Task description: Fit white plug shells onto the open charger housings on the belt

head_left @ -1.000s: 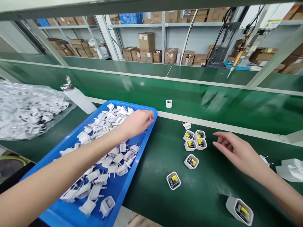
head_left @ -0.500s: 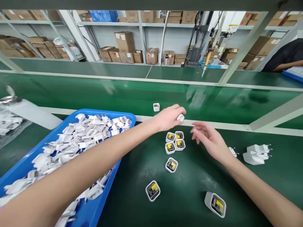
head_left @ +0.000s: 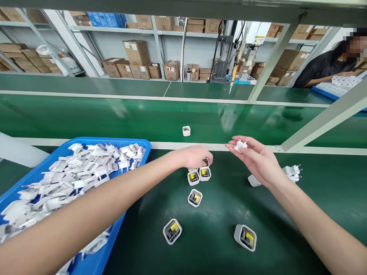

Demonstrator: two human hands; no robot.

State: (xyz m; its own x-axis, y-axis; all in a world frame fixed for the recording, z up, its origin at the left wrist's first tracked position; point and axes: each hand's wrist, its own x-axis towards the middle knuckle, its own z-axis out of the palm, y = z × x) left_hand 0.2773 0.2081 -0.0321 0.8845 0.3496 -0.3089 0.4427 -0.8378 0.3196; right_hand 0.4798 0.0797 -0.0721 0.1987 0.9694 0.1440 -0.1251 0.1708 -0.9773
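Note:
My right hand (head_left: 256, 158) pinches a white two-pin plug cap (head_left: 240, 146), its pins pointing up, above the right side of the bench. My left hand (head_left: 196, 156) reaches down over a tight cluster of white open charger housings, its fingers closed at the back-right housing (head_left: 205, 163); part of that housing and the one beside it are hidden. Yellow and black parts show inside the front housings (head_left: 205, 174). Nearer me stand three more open housings: one just below the cluster (head_left: 195, 198), one at lower left (head_left: 172, 231) and a tilted one at lower right (head_left: 246, 237).
A blue tray (head_left: 114, 238) heaped with white plug caps (head_left: 83, 168) lies at left. One housing (head_left: 186, 131) stands on the green belt (head_left: 137, 118) behind. White plugs (head_left: 293, 172) lie beyond my right wrist. A slanted frame post (head_left: 323, 114) rises at right; a co-worker sits across.
The white plug cap has passed from my left hand to my right. My left hand has lowered onto the housing cluster. The view has swung slightly to the right.

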